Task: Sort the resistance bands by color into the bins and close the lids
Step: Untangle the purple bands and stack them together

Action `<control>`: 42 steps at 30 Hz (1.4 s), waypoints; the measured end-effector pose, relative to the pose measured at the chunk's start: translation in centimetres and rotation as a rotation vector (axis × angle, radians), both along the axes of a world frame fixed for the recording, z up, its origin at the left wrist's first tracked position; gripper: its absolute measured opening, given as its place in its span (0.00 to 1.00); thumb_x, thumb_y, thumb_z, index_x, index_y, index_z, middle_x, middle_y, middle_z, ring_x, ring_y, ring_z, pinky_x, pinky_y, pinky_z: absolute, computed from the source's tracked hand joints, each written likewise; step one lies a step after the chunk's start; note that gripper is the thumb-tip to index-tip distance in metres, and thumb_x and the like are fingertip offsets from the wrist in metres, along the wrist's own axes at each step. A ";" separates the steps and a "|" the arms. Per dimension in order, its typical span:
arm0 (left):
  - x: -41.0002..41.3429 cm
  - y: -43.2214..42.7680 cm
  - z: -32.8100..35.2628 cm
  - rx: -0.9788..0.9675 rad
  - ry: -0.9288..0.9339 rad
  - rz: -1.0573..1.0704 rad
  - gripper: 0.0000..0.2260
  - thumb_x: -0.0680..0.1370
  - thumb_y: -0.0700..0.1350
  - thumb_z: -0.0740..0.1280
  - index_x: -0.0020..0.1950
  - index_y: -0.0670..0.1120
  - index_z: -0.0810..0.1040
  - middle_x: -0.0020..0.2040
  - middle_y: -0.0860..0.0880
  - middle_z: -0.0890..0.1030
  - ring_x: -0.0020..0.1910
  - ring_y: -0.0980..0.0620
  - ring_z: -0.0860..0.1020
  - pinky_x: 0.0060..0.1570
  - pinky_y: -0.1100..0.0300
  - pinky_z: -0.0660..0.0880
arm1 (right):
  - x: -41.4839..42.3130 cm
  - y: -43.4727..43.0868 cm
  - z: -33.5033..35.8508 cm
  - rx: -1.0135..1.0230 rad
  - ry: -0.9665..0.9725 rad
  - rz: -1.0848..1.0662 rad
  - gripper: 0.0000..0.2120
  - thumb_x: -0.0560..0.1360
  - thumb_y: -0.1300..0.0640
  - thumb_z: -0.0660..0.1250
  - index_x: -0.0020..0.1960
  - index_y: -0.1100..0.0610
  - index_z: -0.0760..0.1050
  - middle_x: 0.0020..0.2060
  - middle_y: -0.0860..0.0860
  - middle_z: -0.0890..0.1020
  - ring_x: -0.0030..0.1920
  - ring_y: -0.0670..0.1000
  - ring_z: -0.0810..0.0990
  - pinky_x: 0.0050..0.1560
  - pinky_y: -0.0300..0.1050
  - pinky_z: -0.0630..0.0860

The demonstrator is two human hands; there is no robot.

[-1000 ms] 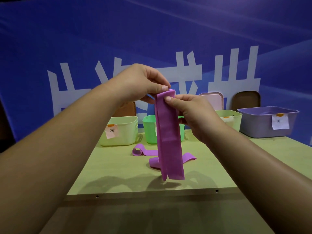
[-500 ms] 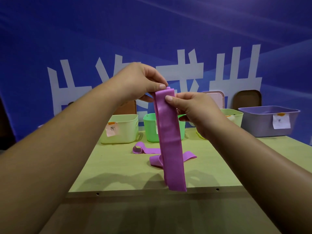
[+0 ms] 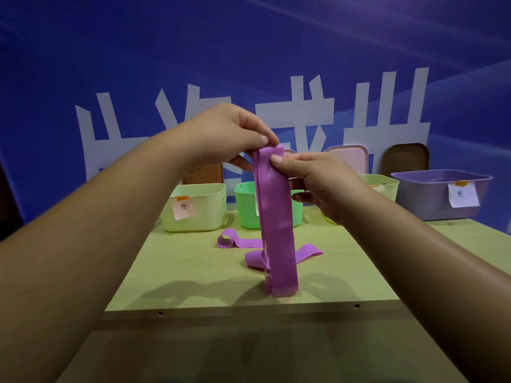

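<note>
Head view: both our hands meet at one spot above the table (image 3: 179,272), with an arm reaching in from each side.
Left hand: our left hand (image 3: 229,136) pinches the top edge of the held purple band (image 3: 276,217) between thumb and forefinger.
Right hand: our right hand (image 3: 320,183) sits just right of the left and slightly lower. Its thumb presses the band's front face and its fingers curl behind, so both hands clamp the same upper end.
Band axis: upright. It hangs straight down from our fingers in doubled layers; we cannot tell whether its free end touches the table.
Loose purple bands (image 3: 237,241): two lie beyond and below the hands, behind the hanging strip.
Bins: the pale yellow bin (image 3: 193,208) stands beyond the left hand and the green bin (image 3: 244,205) directly behind the strip. The lilac bin (image 3: 431,194) is well off to the right of the right hand.
Lids: the pink lid (image 3: 349,158) and others lean behind the bins, and none is on.
Coming move, as we judge it: by colour the lilac bin is the target, forward and to the right, so the right hand is the nearer one. The labels are unreadable, so that match is a guess. The dangling length must clear the rim.
</note>
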State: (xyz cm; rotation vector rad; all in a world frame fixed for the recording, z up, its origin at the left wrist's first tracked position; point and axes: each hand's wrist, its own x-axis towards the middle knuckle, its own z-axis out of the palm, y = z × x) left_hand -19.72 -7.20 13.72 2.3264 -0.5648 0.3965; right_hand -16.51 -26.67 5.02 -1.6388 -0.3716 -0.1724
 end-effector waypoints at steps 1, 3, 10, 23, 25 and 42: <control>0.0 0.0 0.0 0.006 -0.012 0.010 0.09 0.86 0.43 0.69 0.56 0.52 0.89 0.52 0.52 0.88 0.48 0.57 0.87 0.43 0.63 0.84 | 0.0 0.0 0.0 0.002 0.005 0.009 0.17 0.77 0.43 0.78 0.58 0.53 0.87 0.50 0.49 0.90 0.58 0.55 0.87 0.59 0.56 0.82; 0.1 0.0 -0.1 0.011 -0.020 0.022 0.09 0.85 0.43 0.69 0.56 0.52 0.89 0.52 0.52 0.88 0.49 0.55 0.87 0.45 0.61 0.85 | 0.0 0.1 0.1 0.007 0.009 0.037 0.16 0.78 0.44 0.77 0.59 0.54 0.87 0.51 0.50 0.90 0.58 0.56 0.88 0.63 0.59 0.82; 0.4 0.4 -0.4 -0.101 0.043 0.037 0.08 0.84 0.44 0.71 0.54 0.52 0.89 0.49 0.51 0.89 0.50 0.51 0.88 0.50 0.54 0.87 | -0.4 0.2 0.3 0.008 0.009 0.100 0.13 0.81 0.47 0.75 0.60 0.53 0.87 0.53 0.50 0.90 0.57 0.55 0.89 0.67 0.62 0.81; 0.4 0.9 -0.5 -0.146 0.038 0.015 0.08 0.84 0.44 0.71 0.55 0.53 0.89 0.49 0.54 0.89 0.51 0.53 0.88 0.45 0.61 0.84 | -0.6 0.2 0.0 -0.012 -0.030 0.106 0.11 0.82 0.47 0.73 0.61 0.50 0.86 0.54 0.50 0.90 0.60 0.56 0.88 0.70 0.67 0.78; 0.2 0.7 -0.5 -0.103 0.032 0.003 0.07 0.84 0.45 0.71 0.55 0.54 0.89 0.49 0.55 0.89 0.51 0.53 0.88 0.46 0.61 0.84 | -0.6 0.3 0.0 -0.028 -0.037 0.095 0.12 0.82 0.45 0.73 0.60 0.51 0.86 0.54 0.51 0.90 0.60 0.56 0.88 0.70 0.67 0.78; 0.5 0.6 -0.4 0.133 -0.179 0.054 0.08 0.85 0.42 0.69 0.57 0.54 0.86 0.48 0.56 0.87 0.46 0.55 0.87 0.47 0.60 0.86 | -0.9 1.0 -0.2 -0.087 -0.188 -0.080 0.14 0.80 0.45 0.75 0.53 0.56 0.87 0.48 0.55 0.89 0.56 0.61 0.87 0.64 0.67 0.81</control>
